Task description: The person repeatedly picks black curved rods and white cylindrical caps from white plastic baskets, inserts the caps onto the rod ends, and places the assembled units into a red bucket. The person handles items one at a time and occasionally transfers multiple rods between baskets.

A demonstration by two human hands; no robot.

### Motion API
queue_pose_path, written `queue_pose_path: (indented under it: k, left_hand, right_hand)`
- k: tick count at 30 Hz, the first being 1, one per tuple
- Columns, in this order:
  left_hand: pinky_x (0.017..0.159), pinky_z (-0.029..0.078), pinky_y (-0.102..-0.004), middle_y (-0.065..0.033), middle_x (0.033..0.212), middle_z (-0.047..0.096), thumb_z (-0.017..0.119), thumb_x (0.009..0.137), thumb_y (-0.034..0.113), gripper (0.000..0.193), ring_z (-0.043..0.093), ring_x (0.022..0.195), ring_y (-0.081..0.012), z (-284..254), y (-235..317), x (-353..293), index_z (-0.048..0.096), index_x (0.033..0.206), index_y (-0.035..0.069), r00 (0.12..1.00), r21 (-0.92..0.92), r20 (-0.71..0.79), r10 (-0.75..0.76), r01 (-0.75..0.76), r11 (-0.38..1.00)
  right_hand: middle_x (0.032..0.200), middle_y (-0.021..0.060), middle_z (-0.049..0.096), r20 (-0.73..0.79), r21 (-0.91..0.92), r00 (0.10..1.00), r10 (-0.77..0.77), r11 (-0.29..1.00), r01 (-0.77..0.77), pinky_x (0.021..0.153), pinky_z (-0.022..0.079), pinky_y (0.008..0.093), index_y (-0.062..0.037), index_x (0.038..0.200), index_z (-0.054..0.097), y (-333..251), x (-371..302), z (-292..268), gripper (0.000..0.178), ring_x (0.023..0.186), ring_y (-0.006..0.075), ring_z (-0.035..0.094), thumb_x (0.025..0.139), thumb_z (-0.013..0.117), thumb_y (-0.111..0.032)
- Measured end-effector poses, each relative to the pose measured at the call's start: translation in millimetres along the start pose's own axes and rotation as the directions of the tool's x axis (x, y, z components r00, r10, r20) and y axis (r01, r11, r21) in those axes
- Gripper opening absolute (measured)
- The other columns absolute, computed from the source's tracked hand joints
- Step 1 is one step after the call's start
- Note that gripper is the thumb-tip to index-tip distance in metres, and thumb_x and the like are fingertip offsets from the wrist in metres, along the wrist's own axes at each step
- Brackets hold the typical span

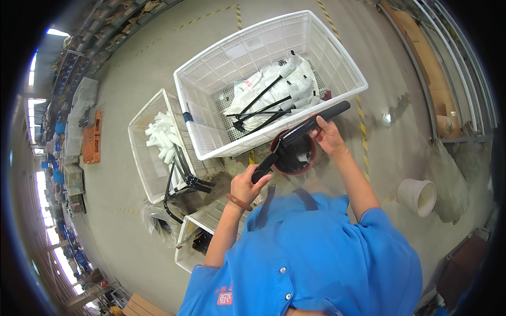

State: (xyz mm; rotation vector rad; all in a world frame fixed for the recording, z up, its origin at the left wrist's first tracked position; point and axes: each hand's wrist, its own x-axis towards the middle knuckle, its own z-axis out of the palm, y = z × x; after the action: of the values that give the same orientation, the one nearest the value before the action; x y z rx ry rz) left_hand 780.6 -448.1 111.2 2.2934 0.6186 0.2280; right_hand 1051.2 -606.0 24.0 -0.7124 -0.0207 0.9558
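Note:
My left hand [246, 187] is closed round a black handle-like piece [264, 167]. My right hand [329, 138] grips a thick black tube [316, 121], thumb on top. The two black pieces lie in one slanting line and meet at a thin dark part; I cannot tell if they are joined. Beneath them stands a reddish-brown bucket [314, 159] with dark contents. Just beyond, a large white plastic crate [208, 84] holds a white sack [253, 87] and several black rods [263, 95] with whitish sleeved ends.
To the left, a smaller white crate [138, 139] holds white tubes [164, 134] and bent black rods [184, 169] that stick out over its rim. Another white crate [183, 253] stands by my left forearm. A white bucket [416, 197] lies tilted at the right. Orange crates [92, 142] stand farther left.

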Motion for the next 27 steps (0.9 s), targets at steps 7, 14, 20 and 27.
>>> queue_pose_path:
  k: [7, 14, 20, 27]
  left_hand:
    - [0.053, 0.046, -0.0383, -0.0159, 0.069, 0.065, 0.078, 0.083, 0.036, 0.04, 0.062, 0.058, -0.0331, -6, 6, -5, 0.06, 0.097, 0.002, 0.998, 0.055, -0.014, -0.061, 0.061, 0.997]
    - [0.053, 0.046, -0.0384, -0.0154, 0.066, 0.063, 0.077, 0.083, 0.037, 0.04, 0.061, 0.057, -0.0322, -21, 1, -26, 0.062, 0.095, 0.003, 0.996, 0.001, -0.072, -0.06, 0.061, 0.998]
    - [0.055, 0.047, -0.0407, -0.0148, 0.064, 0.063, 0.076, 0.084, 0.039, 0.039, 0.062, 0.058, -0.0325, -21, -9, -39, 0.062, 0.094, 0.004, 0.982, -0.022, -0.119, -0.148, 0.147, 0.989]
    - [0.059, 0.05, -0.0513, -0.0182, 0.072, 0.066, 0.07, 0.086, 0.042, 0.038, 0.065, 0.07, -0.0418, -9, -13, -45, 0.058, 0.096, 0.008, 0.925, 0.049, -0.242, -0.294, 0.314, 0.948]
  right_hand:
    - [0.087, -0.0012, 0.063, 0.081, 0.044, 0.993, 0.086, 0.995, -0.09, 0.06, 0.049, 0.0238, -0.0091, 0.104, 0.065, 22, -3, 23, 0.017, 0.065, 0.0093, 0.056, 0.094, 0.068, -0.023]
    - [0.086, -0.0013, 0.065, 0.105, 0.083, 0.989, 0.103, 0.99, -0.112, 0.06, 0.049, 0.0229, -0.0097, 0.101, 0.065, 25, 14, 30, 0.016, 0.065, 0.0085, 0.056, 0.095, 0.067, -0.024]
    - [0.085, -0.0019, 0.065, 0.2, -0.045, 0.966, 0.163, 0.987, -0.157, 0.062, 0.048, 0.0235, -0.0097, 0.111, 0.064, 50, 12, 45, 0.022, 0.065, 0.0076, 0.055, 0.098, 0.062, -0.027]
    - [0.084, 0.0012, 0.066, -0.022, 0.019, 0.973, 0.23, 0.973, -0.23, 0.068, 0.054, 0.0296, -0.0134, 0.095, 0.063, 86, 4, 82, 0.018, 0.073, 0.0134, 0.063, 0.09, 0.074, -0.028]
